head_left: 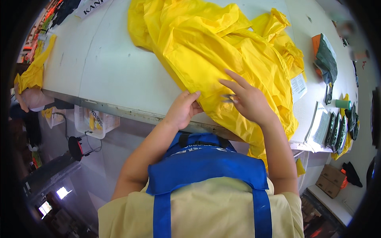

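Observation:
A large piece of thin yellow fabric (202, 55), rumpled like a rain garment, spreads over the white table and hangs past its near edge. My left hand (179, 111) pinches the left edge of this cloth between thumb and fingers. Over the middle of the fabric is my right hand (252, 102), its index and middle fingers stretched forward. Small metal snips (228, 97) stick out from under its curled fingers; they are partly hidden and blurred.
On the white table (107, 67), a dark packed bag (326, 63), a green roll (343, 104) and several dark packets (336, 133) lie at the right. A plastic bin (97, 123) hangs below the left edge. Another person's arm (33, 98) is at far left by yellow cloth (36, 71).

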Available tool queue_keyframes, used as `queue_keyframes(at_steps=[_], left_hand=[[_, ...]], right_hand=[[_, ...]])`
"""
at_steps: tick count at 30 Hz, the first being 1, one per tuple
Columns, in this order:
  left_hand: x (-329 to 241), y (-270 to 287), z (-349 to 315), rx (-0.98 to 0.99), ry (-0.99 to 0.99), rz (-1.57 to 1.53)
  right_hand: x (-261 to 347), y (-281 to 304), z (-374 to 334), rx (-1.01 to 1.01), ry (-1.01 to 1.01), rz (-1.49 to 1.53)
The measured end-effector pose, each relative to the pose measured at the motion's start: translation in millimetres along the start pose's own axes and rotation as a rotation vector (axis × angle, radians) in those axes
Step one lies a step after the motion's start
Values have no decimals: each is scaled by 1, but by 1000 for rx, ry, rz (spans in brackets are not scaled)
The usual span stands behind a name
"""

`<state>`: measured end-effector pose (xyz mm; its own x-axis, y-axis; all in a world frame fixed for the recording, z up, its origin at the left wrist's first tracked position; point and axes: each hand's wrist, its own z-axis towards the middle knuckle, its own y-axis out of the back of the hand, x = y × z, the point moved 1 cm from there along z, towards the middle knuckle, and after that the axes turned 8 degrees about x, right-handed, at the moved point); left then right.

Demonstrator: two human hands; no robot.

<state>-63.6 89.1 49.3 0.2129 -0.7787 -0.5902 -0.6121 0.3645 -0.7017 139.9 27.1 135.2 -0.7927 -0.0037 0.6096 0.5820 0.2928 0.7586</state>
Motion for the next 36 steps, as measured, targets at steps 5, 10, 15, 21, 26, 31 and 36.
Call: queue_keyframes(at_steps=[5, 10, 15, 21, 26, 31, 36], left_hand=[[-6, -8, -10, -24, -64, 93], [-16, -9, -16, -65, -112, 94], [-25, -13, -16, -145, -194, 68], [-32, -22, -13, -125, -117, -30], [-29, -18, -9, -83, -141, -78], [-25, -16, -16, -62, -140, -12], [-1, -39, -38, 12, -70, 57]], right_hand=[[-34, -4, 29, 119, 29, -228], [-17, 10, -1, -26, 42, 42], [-8, 9, -54, -257, 244, -111], [-19, -20, -81, -467, 369, -325], [-20, -32, -85, -576, 358, -234], [-20, -47, -83, -616, 256, -48], [-19, -70, -85, -724, 93, 383]])
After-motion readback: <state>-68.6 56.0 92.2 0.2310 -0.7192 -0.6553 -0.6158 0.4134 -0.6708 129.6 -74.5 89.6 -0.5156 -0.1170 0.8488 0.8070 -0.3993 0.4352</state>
